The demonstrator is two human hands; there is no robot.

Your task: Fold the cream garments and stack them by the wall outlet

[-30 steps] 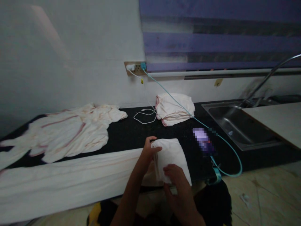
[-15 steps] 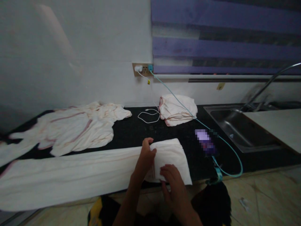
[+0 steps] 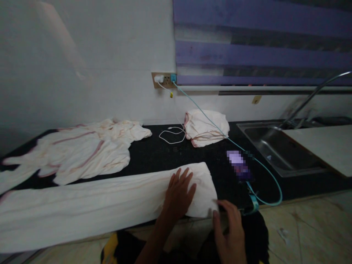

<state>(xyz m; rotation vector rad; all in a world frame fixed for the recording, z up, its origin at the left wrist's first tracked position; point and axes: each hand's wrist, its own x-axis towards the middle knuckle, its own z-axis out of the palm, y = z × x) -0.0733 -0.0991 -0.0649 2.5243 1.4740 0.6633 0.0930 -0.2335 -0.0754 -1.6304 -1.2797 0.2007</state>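
A long white cloth point(image 3: 90, 205), folded into a strip, lies along the front edge of the black counter point(image 3: 154, 156). My left hand point(image 3: 178, 194) rests flat on its right end with the fingers spread. My right hand point(image 3: 229, 231) is at the cloth's lower right corner by the counter edge, fingers extended, and touches that corner.
A spread white garment with pink trim point(image 3: 82, 150) lies at the back left. A folded cloth pile point(image 3: 206, 126) and a white cable point(image 3: 173, 135) lie by the wall socket point(image 3: 163, 79). A phone point(image 3: 238, 165) on a teal cable point(image 3: 264, 172) lies right of the cloth. A steel sink point(image 3: 277, 146) is at the right.
My left hand let go of the folded end and now presses flat on it. My right hand slid right to the cloth's corner. The end of the cloth lies flatter.
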